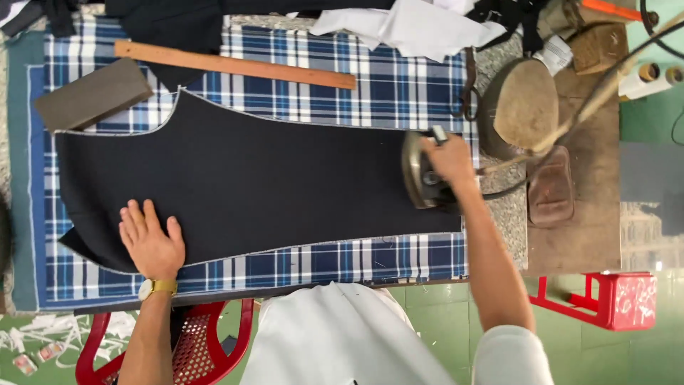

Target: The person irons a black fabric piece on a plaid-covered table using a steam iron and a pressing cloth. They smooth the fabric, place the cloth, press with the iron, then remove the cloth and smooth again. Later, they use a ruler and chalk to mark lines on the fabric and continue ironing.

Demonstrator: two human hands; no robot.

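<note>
Nearest, left hand (151, 241) lies flat, fingers spread, pinning the dark cloth panel (256, 185) at its 7 o'clock corner. Right hand (449, 158) is wrapped tight around the iron (422, 171) at the panel's 3 o'clock edge. Keep the cloth taut between both hands; glide steadily, don't dwell. Panel is near-black, pale-edged, mostly smooth on the plaid-covered counter (399, 93); wooden ruler (235, 65) at 12.

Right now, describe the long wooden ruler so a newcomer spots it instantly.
Start at the blue-and-white plaid cloth covering the worktable. Along its far edge, beyond the dark navy cut fabric panel, lies the long flat orange-brown wooden ruler, slightly slanted. Unlike the grey rectangular block beside it, it is thin, narrow and much longer.
</note>
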